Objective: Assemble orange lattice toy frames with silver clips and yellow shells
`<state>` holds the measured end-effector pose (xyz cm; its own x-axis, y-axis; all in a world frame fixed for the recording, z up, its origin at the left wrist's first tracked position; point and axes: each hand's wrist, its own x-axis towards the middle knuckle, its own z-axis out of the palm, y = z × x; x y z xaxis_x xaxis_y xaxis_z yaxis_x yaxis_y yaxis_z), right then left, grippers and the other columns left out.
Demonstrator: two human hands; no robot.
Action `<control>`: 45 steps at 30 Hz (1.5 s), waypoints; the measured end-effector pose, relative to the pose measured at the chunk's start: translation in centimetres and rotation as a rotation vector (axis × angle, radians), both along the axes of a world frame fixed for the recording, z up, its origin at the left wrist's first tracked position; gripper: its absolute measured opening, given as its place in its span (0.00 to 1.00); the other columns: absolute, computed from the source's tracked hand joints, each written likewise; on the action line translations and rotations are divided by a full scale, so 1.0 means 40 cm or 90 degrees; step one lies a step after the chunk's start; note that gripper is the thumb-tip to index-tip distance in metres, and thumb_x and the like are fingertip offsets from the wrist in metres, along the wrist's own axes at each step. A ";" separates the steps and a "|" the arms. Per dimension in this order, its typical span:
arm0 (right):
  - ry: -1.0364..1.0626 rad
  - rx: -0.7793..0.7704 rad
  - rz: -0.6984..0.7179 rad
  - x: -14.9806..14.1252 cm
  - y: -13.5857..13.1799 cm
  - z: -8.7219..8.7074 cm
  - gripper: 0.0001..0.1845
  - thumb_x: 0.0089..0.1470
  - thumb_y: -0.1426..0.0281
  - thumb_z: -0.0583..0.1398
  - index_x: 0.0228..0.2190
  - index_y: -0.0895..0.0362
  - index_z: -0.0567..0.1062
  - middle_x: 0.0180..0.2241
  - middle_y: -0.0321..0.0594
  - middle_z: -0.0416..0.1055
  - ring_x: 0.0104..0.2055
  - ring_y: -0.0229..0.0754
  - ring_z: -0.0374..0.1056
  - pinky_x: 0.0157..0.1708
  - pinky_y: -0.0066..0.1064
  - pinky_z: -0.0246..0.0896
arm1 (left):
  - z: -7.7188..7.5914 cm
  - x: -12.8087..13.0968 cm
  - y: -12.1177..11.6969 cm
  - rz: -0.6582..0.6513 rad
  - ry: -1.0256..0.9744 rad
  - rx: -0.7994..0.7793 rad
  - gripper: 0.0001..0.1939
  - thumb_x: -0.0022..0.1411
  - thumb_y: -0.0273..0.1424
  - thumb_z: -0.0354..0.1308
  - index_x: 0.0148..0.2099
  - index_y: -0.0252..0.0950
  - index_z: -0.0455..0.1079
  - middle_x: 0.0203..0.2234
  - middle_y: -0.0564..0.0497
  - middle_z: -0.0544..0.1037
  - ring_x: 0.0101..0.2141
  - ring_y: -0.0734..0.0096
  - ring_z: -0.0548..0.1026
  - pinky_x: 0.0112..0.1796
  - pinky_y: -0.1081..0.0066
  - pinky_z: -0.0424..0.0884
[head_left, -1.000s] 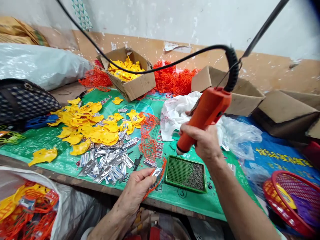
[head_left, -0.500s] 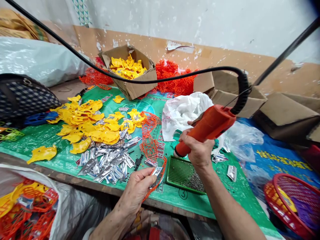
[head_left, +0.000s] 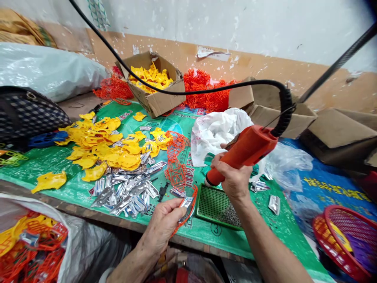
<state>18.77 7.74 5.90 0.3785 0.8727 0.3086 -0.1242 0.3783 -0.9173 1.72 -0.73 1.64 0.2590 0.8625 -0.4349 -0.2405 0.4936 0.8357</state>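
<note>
My right hand (head_left: pixel 232 179) is wrapped round an orange electric screwdriver (head_left: pixel 244 151) with a black cable, its tip pointing down at a green perforated tray (head_left: pixel 216 202) that holds small screws. My left hand (head_left: pixel 165 224) pinches an orange lattice piece (head_left: pixel 188 208) with a silver foil piece against it, just left of the tray at the table's front edge. A heap of silver foil pieces (head_left: pixel 129 190) lies left of that hand.
Yellow plastic shapes (head_left: pixel 103 147) are spread over the green sheet, more fill a cardboard box (head_left: pixel 156 84) at the back beside orange lattice heaps (head_left: pixel 206 92). A white plastic bag (head_left: pixel 215 131), empty cartons and a red basket (head_left: pixel 347 236) stand right. A bag of finished pieces (head_left: pixel 32 243) hangs lower left.
My right hand has lowered the screwdriver and brought its tip down to the tray's near-left corner. The left hand has kept its hold and shifted slightly right.
</note>
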 end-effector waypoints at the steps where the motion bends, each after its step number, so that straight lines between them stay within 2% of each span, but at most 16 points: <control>1: -0.001 0.000 0.003 0.000 0.000 -0.002 0.14 0.36 0.72 0.67 0.30 0.56 0.72 0.20 0.29 0.70 0.20 0.36 0.65 0.24 0.33 0.62 | -0.001 -0.001 -0.001 0.001 0.011 0.004 0.12 0.51 0.35 0.63 0.34 0.32 0.79 0.24 0.51 0.76 0.28 0.69 0.69 0.31 0.72 0.63; 7: -0.011 0.003 0.000 0.000 -0.002 -0.010 0.11 0.36 0.72 0.68 0.26 0.56 0.73 0.21 0.30 0.70 0.21 0.36 0.64 0.24 0.34 0.63 | 0.010 -0.022 -0.010 -0.025 0.100 0.084 0.14 0.57 0.37 0.59 0.40 0.35 0.80 0.27 0.52 0.76 0.29 0.69 0.68 0.32 0.72 0.63; 12: -0.023 0.001 -0.005 -0.002 -0.004 -0.008 0.13 0.35 0.72 0.68 0.28 0.57 0.74 0.23 0.31 0.71 0.22 0.36 0.65 0.26 0.35 0.64 | 0.033 -0.024 -0.005 -0.056 0.201 0.153 0.13 0.56 0.37 0.59 0.33 0.34 0.80 0.25 0.51 0.76 0.29 0.67 0.68 0.30 0.73 0.62; 21: -0.026 0.007 -0.011 0.006 0.002 0.007 0.10 0.34 0.73 0.67 0.23 0.57 0.72 0.21 0.31 0.70 0.22 0.36 0.64 0.25 0.34 0.62 | 0.002 0.013 0.013 -0.081 0.231 0.111 0.13 0.55 0.37 0.58 0.35 0.33 0.77 0.18 0.57 0.68 0.21 0.74 0.60 0.24 0.74 0.53; 26: 0.010 0.015 -0.026 0.018 -0.015 0.059 0.14 0.33 0.73 0.68 0.27 0.55 0.72 0.21 0.29 0.68 0.23 0.37 0.64 0.26 0.35 0.61 | -0.008 0.014 0.011 -0.094 0.230 0.137 0.15 0.58 0.38 0.56 0.36 0.33 0.78 0.19 0.56 0.69 0.21 0.75 0.59 0.24 0.74 0.52; 29: 0.063 0.030 0.023 0.017 -0.050 0.098 0.19 0.34 0.75 0.67 0.33 0.54 0.73 0.20 0.29 0.68 0.22 0.38 0.65 0.26 0.34 0.62 | -0.020 0.018 0.009 -0.067 0.213 0.135 0.15 0.57 0.38 0.58 0.38 0.33 0.79 0.20 0.54 0.72 0.21 0.74 0.62 0.24 0.74 0.54; 32: 0.091 0.034 0.102 0.008 -0.090 0.118 0.21 0.37 0.76 0.65 0.38 0.53 0.73 0.22 0.30 0.70 0.23 0.38 0.66 0.26 0.33 0.63 | -0.026 0.021 0.010 -0.045 0.194 0.124 0.15 0.55 0.38 0.60 0.39 0.33 0.80 0.21 0.53 0.75 0.23 0.72 0.66 0.25 0.74 0.58; 40: 0.127 0.039 0.180 -0.028 -0.127 0.109 0.22 0.39 0.76 0.64 0.40 0.50 0.72 0.24 0.30 0.71 0.26 0.36 0.66 0.29 0.33 0.64 | -0.023 0.024 0.012 -0.024 0.135 0.061 0.15 0.52 0.37 0.63 0.39 0.33 0.80 0.21 0.52 0.76 0.22 0.73 0.67 0.25 0.73 0.59; 45: 0.127 0.026 0.178 -0.038 -0.126 0.101 0.25 0.39 0.77 0.64 0.42 0.49 0.73 0.24 0.29 0.70 0.26 0.38 0.66 0.30 0.35 0.65 | -0.029 0.019 0.017 -0.007 0.116 0.044 0.12 0.50 0.35 0.65 0.36 0.33 0.80 0.21 0.52 0.77 0.23 0.73 0.68 0.26 0.73 0.61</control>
